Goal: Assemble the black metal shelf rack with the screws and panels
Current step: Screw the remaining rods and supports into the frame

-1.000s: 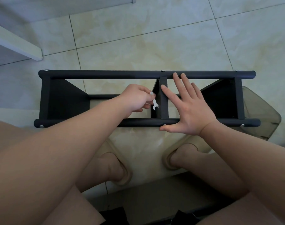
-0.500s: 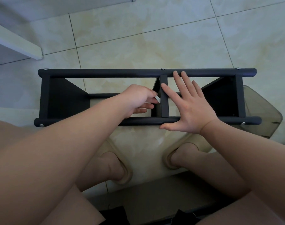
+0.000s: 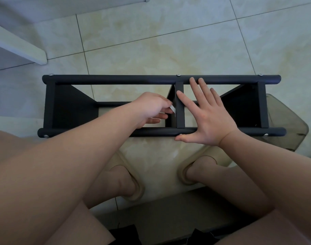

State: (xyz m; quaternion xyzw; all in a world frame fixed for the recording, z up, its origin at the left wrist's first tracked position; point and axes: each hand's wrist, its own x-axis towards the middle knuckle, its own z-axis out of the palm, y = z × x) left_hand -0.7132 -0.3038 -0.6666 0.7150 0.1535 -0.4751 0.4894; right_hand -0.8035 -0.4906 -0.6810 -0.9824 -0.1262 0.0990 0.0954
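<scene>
Pale tool (image 3: 173,109) is mostly hidden in the left hand (image 3: 151,107). Only a sliver shows past the fingertips, and I can't read its working end. Left hand pinches it right against the middle divider (image 3: 180,112) of the rack (image 3: 115,79), which stands on the tile floor (image 3: 151,41). Right hand (image 3: 207,119) lies flat with fingers spread across the divider and both rails, grasping nothing.

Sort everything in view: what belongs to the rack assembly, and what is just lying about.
Job: rack; its middle panel; its screw heads; silver tool pinched by the left hand; right hand flat on the rack.
Lying about: smoky plastic item by the rack's right end; white furniture leg; black item at the bottom edge.
</scene>
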